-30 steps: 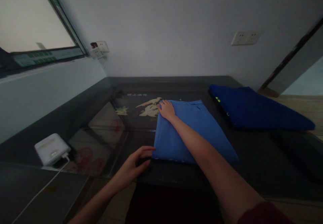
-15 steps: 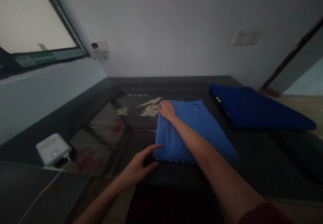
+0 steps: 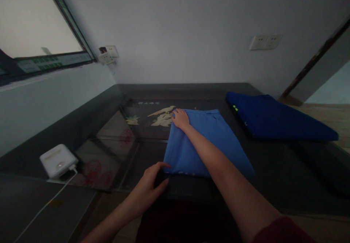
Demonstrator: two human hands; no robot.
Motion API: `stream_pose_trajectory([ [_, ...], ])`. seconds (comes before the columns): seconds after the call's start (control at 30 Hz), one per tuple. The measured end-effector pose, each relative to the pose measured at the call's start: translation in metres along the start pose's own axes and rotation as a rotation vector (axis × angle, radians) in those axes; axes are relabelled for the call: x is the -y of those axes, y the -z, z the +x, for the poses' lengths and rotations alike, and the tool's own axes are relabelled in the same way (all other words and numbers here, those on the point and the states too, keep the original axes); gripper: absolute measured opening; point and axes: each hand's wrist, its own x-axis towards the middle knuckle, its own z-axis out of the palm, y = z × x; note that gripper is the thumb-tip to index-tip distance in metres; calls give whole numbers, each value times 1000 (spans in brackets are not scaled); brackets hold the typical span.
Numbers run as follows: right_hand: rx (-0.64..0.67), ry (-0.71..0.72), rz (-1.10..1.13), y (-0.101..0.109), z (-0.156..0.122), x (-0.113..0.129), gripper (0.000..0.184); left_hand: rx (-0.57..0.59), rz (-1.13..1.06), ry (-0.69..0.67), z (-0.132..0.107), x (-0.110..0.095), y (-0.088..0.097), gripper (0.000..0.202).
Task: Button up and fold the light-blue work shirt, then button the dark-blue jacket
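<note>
A folded light-blue garment (image 3: 201, 137) lies on the dark table, with a seamed band along its far edge. My right hand (image 3: 180, 118) rests flat on its far left corner, fingers stretched out, and the forearm crosses over the cloth and hides part of it. At the near left corner is my left hand (image 3: 153, 181). Its index fingertip touches the fabric, while the thumb stays apart just outside the near edge. The left hand's other fingers are mostly hidden.
To the right lies a folded dark-blue garment (image 3: 276, 119) with small yellow-green marks. A white box-shaped device (image 3: 58, 161) with a cable (image 3: 46, 207) stands at the left. The dark glossy table (image 3: 147, 150) meets the wall behind. Sockets (image 3: 265, 42) are on the wall.
My left hand has slid slightly left and toward me, and the garment's near left corner has shifted the same way. My right hand has stayed on the far corner.
</note>
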Motion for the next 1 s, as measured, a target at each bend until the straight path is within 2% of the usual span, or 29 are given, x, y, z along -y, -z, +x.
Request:
stream_pose_trajectory([
  [0.1,-6,0,-4,0,0,0,41,-56,107,-18,-7,0,-6,38],
  [0.17,-9,4,-7,0,0,0,42,-64,146,-65,-11,2,-3,42],
  [0.27,-13,5,-8,-1,0,0,41,-109,199,-149,-8,1,11,46],
  [0.37,-14,7,-7,-1,-1,0,41,-231,298,-246,13,-10,27,43],
  [0.4,-14,9,-7,-1,-2,0,41,-227,329,-301,25,-16,29,40],
  [0.47,-13,14,-11,-1,-2,-1,41,-121,387,-445,50,-25,25,35],
  [0.53,-13,18,-17,-1,-2,-1,41,5,464,-559,73,-29,14,34],
  [0.6,-10,17,-22,-1,-2,-1,41,87,536,-617,87,-26,-1,37],
  [0.73,-5,13,-17,0,-2,0,41,134,635,-627,90,-8,-18,49],
  [0.83,-3,14,-6,1,-2,1,41,121,655,-626,86,0,-21,54],
  [1.0,-3,13,9,2,-2,2,40,109,671,-628,85,0,-22,57],
])
